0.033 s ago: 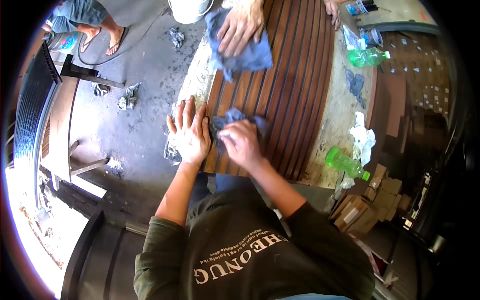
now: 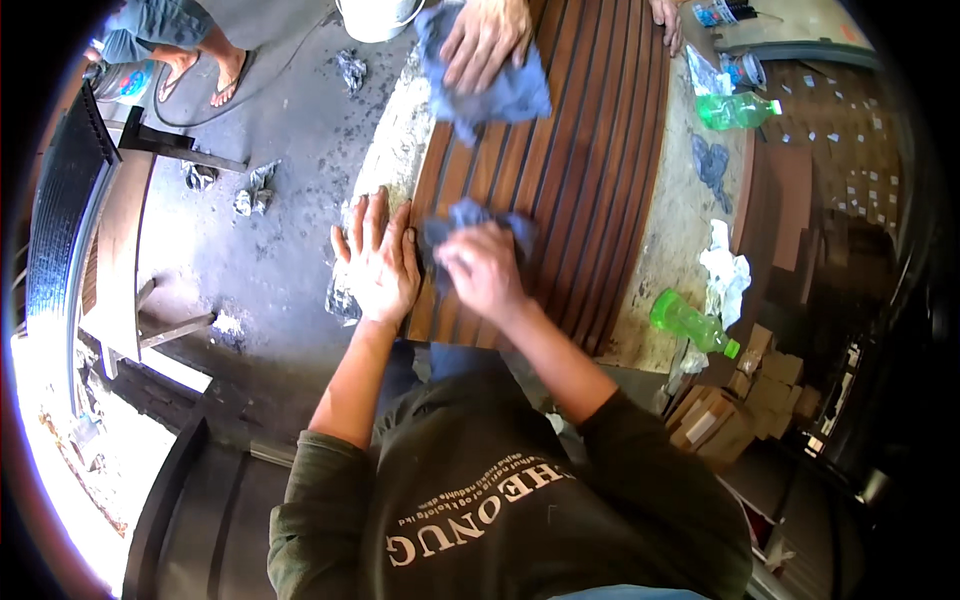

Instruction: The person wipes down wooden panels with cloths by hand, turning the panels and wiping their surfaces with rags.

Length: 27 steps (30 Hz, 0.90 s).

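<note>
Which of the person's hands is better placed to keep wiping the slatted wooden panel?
Right. The right hand grips the blue cloth on the panel; the left hand lies flat, likely steadying its edge.

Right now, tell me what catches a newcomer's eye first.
The dark brown slatted wooden panel fills the middle. On its near end the right hand presses a blue-grey cloth while the left hand lies flat beside it. At the far end, another person's hand presses a second cloth.

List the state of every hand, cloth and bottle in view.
Left hand: flat, fingers spread, on the slatted wood panel's edge.
Right hand: closed on the small blue cloth.
Co-worker's hand: pressing a larger blue cloth.
Near green bottle: lying, capped.
Far green bottle: lying, capped.
</note>
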### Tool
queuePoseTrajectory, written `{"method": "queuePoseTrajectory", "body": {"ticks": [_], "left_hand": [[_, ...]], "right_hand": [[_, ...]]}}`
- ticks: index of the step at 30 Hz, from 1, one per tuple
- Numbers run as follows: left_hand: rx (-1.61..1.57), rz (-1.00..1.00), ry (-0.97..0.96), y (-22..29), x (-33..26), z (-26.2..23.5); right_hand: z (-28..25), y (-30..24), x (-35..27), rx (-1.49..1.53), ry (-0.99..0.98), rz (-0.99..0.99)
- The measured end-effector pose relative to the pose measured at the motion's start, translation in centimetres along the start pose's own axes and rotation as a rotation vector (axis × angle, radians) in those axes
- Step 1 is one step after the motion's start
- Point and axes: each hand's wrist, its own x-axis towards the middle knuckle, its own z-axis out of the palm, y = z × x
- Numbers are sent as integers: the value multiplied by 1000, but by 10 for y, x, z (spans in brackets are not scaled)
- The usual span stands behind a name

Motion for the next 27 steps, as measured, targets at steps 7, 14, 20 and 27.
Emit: {"method": "queuePoseTrajectory", "body": {"ticks": [7, 14, 20, 27], "left_hand": [[-14, 10, 12, 4, 1, 7], [16, 8, -21, -2, -4, 2], [-6, 10, -43, 8, -2, 3], [22, -3, -50, -4, -5, 3]], "right_hand": [[-25, 86, 126, -225, 278, 69], [4, -2, 0, -43, 64, 58], [-33, 105, 155, -232, 253, 78], [17, 5, 49, 12, 74, 8]]}}
